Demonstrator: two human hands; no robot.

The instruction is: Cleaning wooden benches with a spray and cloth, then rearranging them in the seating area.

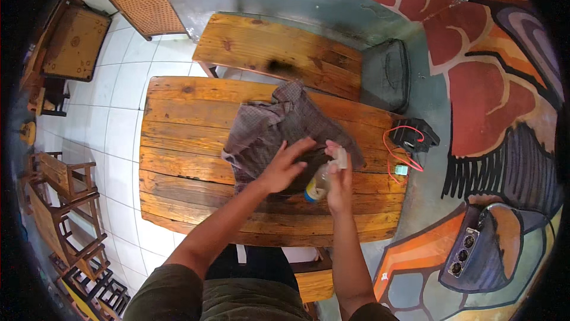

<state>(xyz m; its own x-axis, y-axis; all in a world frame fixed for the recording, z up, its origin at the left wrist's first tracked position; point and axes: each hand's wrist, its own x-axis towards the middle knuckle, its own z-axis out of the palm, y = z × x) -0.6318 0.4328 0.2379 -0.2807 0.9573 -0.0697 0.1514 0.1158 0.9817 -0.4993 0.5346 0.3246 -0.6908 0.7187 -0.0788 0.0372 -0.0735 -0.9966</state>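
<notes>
A dark checked cloth garment (294, 120) lies crumpled across the wooden table (187, 143). My right hand (340, 183) grips a clear spray bottle (318, 185) by its white trigger head, and the bottle tilts over the near right part of the cloth. Yellow and blue show at the bottle's lower end. With fingers spread, my left hand (285, 167) is over the middle of the cloth and holds nothing. Whether its fingertips touch the fabric I cannot tell.
A black box-like object (414, 134) with a red cable (387, 151) sits at the table's right end. Behind the table stand a wooden bench (249, 40) and a dark case (385, 76). Wooden stools (67, 178) are at left; a socket strip (463, 254) is on the painted wall.
</notes>
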